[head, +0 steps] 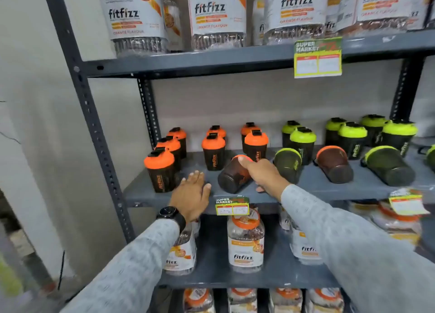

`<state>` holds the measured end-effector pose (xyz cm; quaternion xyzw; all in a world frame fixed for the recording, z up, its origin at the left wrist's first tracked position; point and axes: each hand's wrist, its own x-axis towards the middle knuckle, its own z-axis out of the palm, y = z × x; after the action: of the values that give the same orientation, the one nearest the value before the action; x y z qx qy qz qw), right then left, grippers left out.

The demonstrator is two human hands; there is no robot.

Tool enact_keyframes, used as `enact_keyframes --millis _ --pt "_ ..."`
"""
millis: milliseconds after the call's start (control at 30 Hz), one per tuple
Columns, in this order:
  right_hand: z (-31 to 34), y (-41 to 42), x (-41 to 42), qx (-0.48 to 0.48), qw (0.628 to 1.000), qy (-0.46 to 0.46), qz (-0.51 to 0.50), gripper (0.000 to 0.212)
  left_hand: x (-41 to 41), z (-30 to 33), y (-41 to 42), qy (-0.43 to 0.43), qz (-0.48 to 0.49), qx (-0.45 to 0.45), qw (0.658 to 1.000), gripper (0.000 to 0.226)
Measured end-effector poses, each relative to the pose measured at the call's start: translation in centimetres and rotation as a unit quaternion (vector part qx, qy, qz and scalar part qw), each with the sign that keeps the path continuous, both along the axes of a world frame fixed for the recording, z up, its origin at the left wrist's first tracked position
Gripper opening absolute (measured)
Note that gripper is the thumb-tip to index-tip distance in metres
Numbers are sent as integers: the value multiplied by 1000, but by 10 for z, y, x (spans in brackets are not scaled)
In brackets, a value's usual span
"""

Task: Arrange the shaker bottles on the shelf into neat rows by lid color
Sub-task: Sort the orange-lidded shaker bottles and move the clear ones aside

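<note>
A fallen orange bottle lies on its side at the near edge of the middle shelf, base toward the camera. It is gripped around the body by the right hand, thumb over the top. The left hand is held open, fingers spread, just left of the bottle and near the shelf lip.

Risks noted:
- Bottle is round and at the edge; if released early, a roll off the shelf is likely.
- Standing orange bottles are close behind; they could be toppled as it is righted.
- A fallen green bottle just to the right could be nudged by the wrist.
</note>
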<state>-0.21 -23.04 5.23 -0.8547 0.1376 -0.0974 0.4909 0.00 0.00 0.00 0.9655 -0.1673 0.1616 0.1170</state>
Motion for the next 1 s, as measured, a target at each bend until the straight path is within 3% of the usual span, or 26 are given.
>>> enact_keyframes --millis 167,300,400,567,667,767,900,1000 --pt "-2 16 8 141 987 74 6 90 6 -7 8 21 19 39 999 59" --pt "1 24 16 156 985 74 2 77 10 -16 9 31 25 42 998 66" --pt "8 30 16 226 972 71 2 59 10 -22 9 14 36 32 999 65" --pt "8 40 14 320 947 25 7 60 13 -25 10 5 33 34 999 66" --pt "2 50 19 295 954 -59 -6 78 13 -26 11 1 26 34 999 67" --pt "-4 63 15 165 975 -146 -9 97 15 -28 11 -4 25 36 999 67" --pt "-17 79 6 23 968 -248 -4 92 15 -30 11 -9 30 37 999 72" --pt "-26 87 4 -47 960 -274 -7 92 14 -30 10 -8 35 39 999 72"
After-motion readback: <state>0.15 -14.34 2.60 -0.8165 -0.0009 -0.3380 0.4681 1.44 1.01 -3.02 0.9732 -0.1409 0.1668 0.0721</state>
